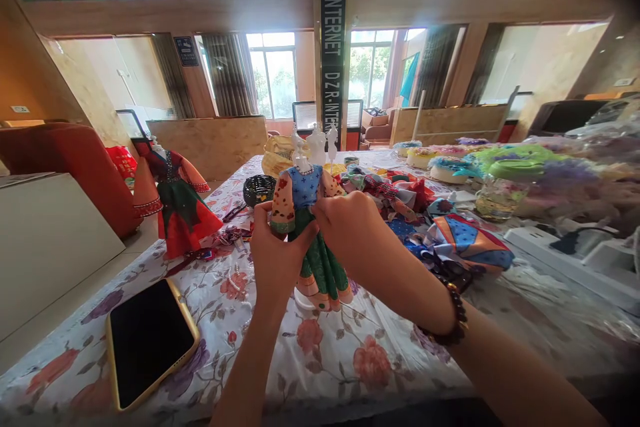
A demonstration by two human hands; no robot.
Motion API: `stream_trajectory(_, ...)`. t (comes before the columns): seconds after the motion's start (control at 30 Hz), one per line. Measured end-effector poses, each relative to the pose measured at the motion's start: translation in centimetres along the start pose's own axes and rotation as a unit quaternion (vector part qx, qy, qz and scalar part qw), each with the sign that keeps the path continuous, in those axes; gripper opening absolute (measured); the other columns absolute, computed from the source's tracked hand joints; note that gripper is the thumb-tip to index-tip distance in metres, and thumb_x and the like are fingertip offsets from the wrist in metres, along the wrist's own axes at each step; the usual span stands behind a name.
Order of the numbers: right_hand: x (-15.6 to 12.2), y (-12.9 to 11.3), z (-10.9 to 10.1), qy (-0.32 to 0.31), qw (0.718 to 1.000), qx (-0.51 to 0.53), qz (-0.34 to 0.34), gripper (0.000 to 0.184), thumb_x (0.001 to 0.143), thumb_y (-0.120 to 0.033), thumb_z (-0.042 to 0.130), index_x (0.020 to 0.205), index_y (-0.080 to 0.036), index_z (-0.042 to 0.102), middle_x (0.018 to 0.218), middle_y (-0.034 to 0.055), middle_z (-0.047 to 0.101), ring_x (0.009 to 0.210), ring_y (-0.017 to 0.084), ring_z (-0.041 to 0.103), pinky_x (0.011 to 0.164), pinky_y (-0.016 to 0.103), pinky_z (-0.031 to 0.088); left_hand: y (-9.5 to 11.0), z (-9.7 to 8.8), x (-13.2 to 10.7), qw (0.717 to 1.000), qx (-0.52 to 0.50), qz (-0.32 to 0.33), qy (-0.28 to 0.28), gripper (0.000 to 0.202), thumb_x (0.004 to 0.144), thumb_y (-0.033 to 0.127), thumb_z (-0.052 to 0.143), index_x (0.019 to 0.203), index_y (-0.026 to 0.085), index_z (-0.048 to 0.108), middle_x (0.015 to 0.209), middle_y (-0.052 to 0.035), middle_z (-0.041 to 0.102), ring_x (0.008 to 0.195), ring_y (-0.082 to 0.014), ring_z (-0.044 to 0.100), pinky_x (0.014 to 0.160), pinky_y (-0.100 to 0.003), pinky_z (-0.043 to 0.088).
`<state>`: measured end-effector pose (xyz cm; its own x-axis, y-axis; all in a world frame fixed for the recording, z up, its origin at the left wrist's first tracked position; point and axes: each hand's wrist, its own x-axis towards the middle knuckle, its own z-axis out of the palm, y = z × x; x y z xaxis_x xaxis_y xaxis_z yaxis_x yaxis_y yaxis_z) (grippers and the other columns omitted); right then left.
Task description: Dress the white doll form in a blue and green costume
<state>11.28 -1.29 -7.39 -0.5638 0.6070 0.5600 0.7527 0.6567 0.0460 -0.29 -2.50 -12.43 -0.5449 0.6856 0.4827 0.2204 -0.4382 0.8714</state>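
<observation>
A small doll dress (304,184) stands upright in front of me on a white mini mannequin (303,159). It has a blue patterned bodice, cream sleeves with red spots and a green skirt with a peach hem. My left hand (278,255) grips it at the waist, thumb across the front and fingers by the left sleeve. My right hand (353,223) is closed in a pinch at the right side of the waist; its fingertips are partly hidden. The mannequin's pale round base (303,300) shows under the hem.
A phone (150,340) lies front left on the flowered tablecloth (280,373). Behind it stands a second dress (186,213), red and green. A black basket (259,190), cloth scraps (400,190), a blue-orange piece (470,240) and a power strip (560,253) lie around.
</observation>
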Motion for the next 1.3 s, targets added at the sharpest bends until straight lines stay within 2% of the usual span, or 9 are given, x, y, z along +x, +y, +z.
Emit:
stream_trajectory(0.27,0.3,0.1,0.8,0.009,1.000,0.001,0.007,0.025,0.080,-0.004,0.046,0.067,-0.016,0.062,0.059,0.0033,0.061,0.045,0.012,0.049,0.042,0.026,0.021,0.7,0.1,-0.7,1.000,0.015,-0.006,-0.008,0.043,0.057,0.022,0.074,0.089,0.023,0.047,0.072,0.0061,0.059,0.063,-0.0121,0.057,0.059,-0.022,0.045)
stream_trajectory(0.43,0.0,0.6,1.2,0.048,0.999,0.018,0.019,0.031,0.087,-0.010,0.043,0.062,-0.017,0.060,0.056,0.0016,0.059,0.042,0.010,0.044,0.042,0.026,0.021,1.0,-1.8,0.3,0.985,-0.096,-0.059,-0.131,0.052,0.060,0.018,0.070,0.105,0.025,0.045,0.075,0.0036,0.068,0.070,-0.0153,0.064,0.064,-0.024,0.049)
stream_trajectory(0.57,0.0,1.1,1.5,0.066,0.996,0.048,0.044,0.035,0.091,-0.019,0.043,0.059,-0.019,0.058,0.052,0.0011,0.057,0.041,0.010,0.042,0.043,0.026,0.023,2.6,-4.3,2.7,0.974,0.039,-0.074,-0.212,0.051,0.066,0.038,0.074,0.111,0.022,0.055,0.080,-0.0063,0.072,0.084,-0.0247,0.068,0.069,-0.031,0.052)
stream_trajectory(0.63,0.1,1.3,1.6,0.067,0.996,0.052,0.040,0.035,0.091,-0.021,0.043,0.060,-0.019,0.058,0.053,0.0015,0.058,0.041,0.011,0.042,0.044,0.026,0.023,3.8,-4.7,3.7,0.973,0.139,-0.025,-0.184,0.057,0.063,0.045,0.076,0.112,0.022,0.059,0.091,-0.0102,0.073,0.087,-0.0276,0.068,0.068,-0.033,0.053)
stream_trajectory(0.7,0.1,1.3,1.6,0.063,0.996,0.051,0.035,0.033,0.091,-0.021,0.043,0.062,-0.019,0.059,0.054,0.0021,0.058,0.043,0.012,0.044,0.044,0.027,0.024,5.2,-4.2,4.5,0.972,0.184,0.075,-0.127,0.054,0.064,0.046,0.075,0.111,0.022,0.063,0.106,-0.0105,0.070,0.097,-0.0268,0.066,0.076,-0.033,0.053)
stream_trajectory(0.8,0.2,1.4,1.3,0.049,0.997,0.048,0.033,0.030,0.090,-0.019,0.044,0.065,-0.018,0.060,0.055,0.0020,0.058,0.044,0.011,0.043,0.045,0.027,0.024,6.9,-2.3,5.4,0.966,0.121,0.162,-0.163,0.035,0.076,0.041,0.066,0.106,0.021,0.068,0.114,-0.0067,0.068,0.111,-0.0224,0.060,0.094,-0.032,0.047)
stream_trajectory(1.0,0.1,2.1,0.6,0.034,0.997,0.071,0.002,0.023,0.088,-0.016,0.046,0.067,-0.018,0.057,0.058,0.0001,0.057,0.046,0.009,0.036,0.048,0.027,0.024,7.8,-0.2,7.1,0.952,0.050,0.107,-0.282,0.022,0.082,0.024,0.060,0.100,0.020,0.072,0.088,-0.0051,0.073,0.085,-0.0180,0.068,0.078,-0.030,0.055)
stream_trajectory(1.17,0.2,1.7,0.9,0.046,0.996,0.074,0.004,0.010,0.084,-0.011,0.049,0.086,-0.015,0.058,0.065,0.0021,0.060,0.049,0.011,0.044,0.046,0.026,0.025,7.3,0.2,7.2,0.956,0.024,0.119,-0.266,0.014,0.076,0.018,0.064,0.087,0.017,0.074,0.079,-0.0067,0.073,0.068,-0.0155,0.066,0.060,-0.024,0.054)
stream_trajectory(1.3,0.7,1.3,1.4,0.015,0.998,0.061,-0.018,0.011,0.082,-0.008,0.050,0.081,-0.016,0.058,0.068,0.0028,0.061,0.051,0.012,0.047,0.046,0.027,0.025,7.6,0.4,7.0,0.955,0.044,0.125,-0.265,0.013,0.075,0.019,0.065,0.083,0.017,0.075,0.081,-0.0066,0.073,0.070,-0.0159,0.066,0.057,-0.023,0.053)
